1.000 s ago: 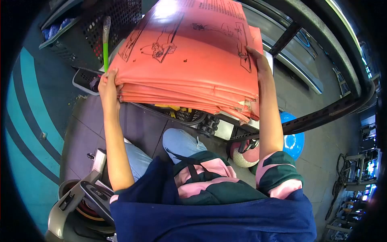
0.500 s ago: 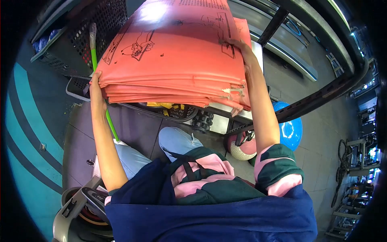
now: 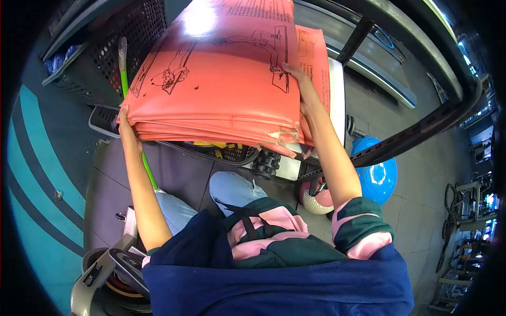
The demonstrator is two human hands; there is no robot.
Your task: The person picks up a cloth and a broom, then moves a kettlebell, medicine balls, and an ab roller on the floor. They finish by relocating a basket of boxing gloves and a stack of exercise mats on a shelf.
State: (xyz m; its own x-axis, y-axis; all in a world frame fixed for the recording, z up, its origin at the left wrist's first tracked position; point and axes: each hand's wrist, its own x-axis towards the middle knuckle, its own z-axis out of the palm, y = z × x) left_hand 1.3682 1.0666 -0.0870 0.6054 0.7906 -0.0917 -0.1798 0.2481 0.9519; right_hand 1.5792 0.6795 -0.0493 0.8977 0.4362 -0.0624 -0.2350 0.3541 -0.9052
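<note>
A thick folded red mat (image 3: 221, 79), glossy and printed with black line drawings and text, lies in many layers in front of me. At its near left corner my left hand (image 3: 124, 117) grips the edge, thumb on top and fingers mostly hidden below. My right hand (image 3: 301, 87) clasps the right side, thumb over the top face and the other fingers out of sight. The near right corner of the layers is torn and ragged. Beside my right hand, another printed red layer (image 3: 314, 63) shows from under the stack, over a white surface (image 3: 336, 100).
Below the mat is a black basket (image 3: 240, 154) with yellow items. A black perforated crate (image 3: 100, 68) and green stick (image 3: 124, 79) are at left. A black metal frame (image 3: 416, 134), blue dome (image 3: 378, 171) and pink ball (image 3: 316, 197) are at right. Exercise equipment (image 3: 118, 279) stands lower left.
The top stack has shifted left and slightly toward me, with my right hand moving along with it. More of the red layer underneath and the white surface now shows on the right.
</note>
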